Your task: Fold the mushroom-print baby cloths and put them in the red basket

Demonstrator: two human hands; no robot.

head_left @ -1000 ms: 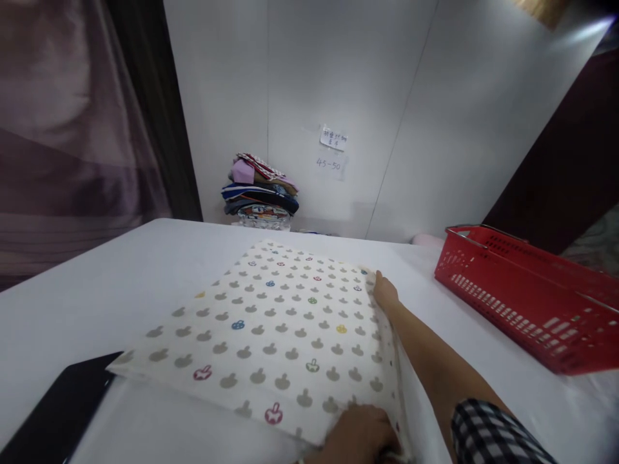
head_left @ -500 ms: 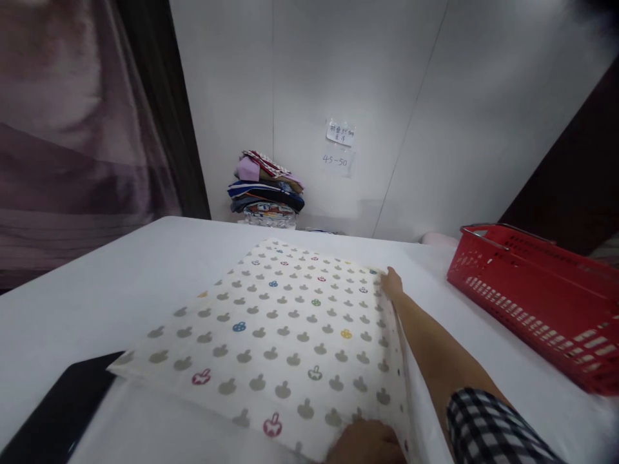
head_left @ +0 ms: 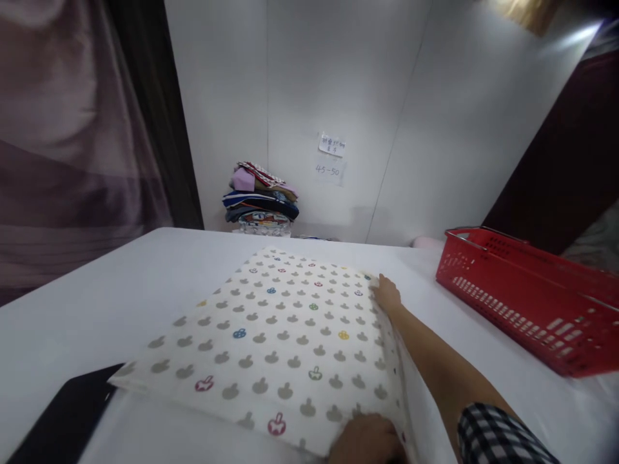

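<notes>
A cream cloth printed with grey and coloured mushroom shapes lies spread on the white table. At its far right corner, my right hand grips the edge, the arm stretched along the cloth's right side. My left hand is closed on the near right corner, partly cut off by the bottom of the view, and its fingertips are hidden. Along the right side, between the hands, the cloth's edge is turned up and shows a plain white face. A sheer, plain whitish layer extends from the near edge.
A black flat object lies at the near left, partly under the cloth. To the right stands a red plastic basket with metal handles. Folded fabrics are stacked by the wall, beside paper notes. Curtains hang at left.
The view has tilted up and shifted slightly. Both hands keep their places at the two right corners, and the cloth lies almost the same.
</notes>
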